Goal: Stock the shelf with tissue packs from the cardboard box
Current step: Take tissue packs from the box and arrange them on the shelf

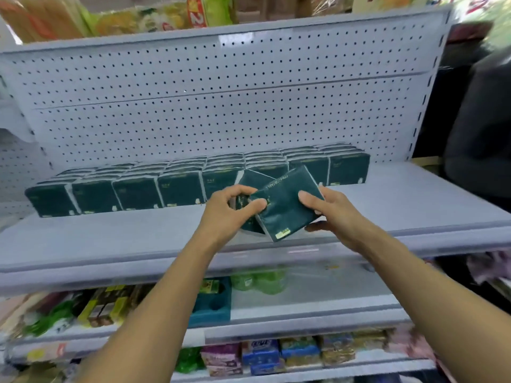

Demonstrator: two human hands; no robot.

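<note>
Tissue packs [287,201], dark green with pale lettering too blurred to read and a small yellow-green label near one corner, are held tilted above the front of the grey shelf [414,205]. Left hand [232,210] grips the left-hand pack, thumb and fingers curled round its edge; right hand [329,210] clasps the larger pack from the right, fingers on its face and thumb beneath. Behind them, a row of matching packs [179,186] stands along the back of the shelf against the white pegboard panel [221,92]. Lower shelves carry a teal box [213,305], green bottles [260,280] and blue and purple packets [262,355], all blurred. Yellow-wrapped goods [138,20] lie on the top tier.
</note>
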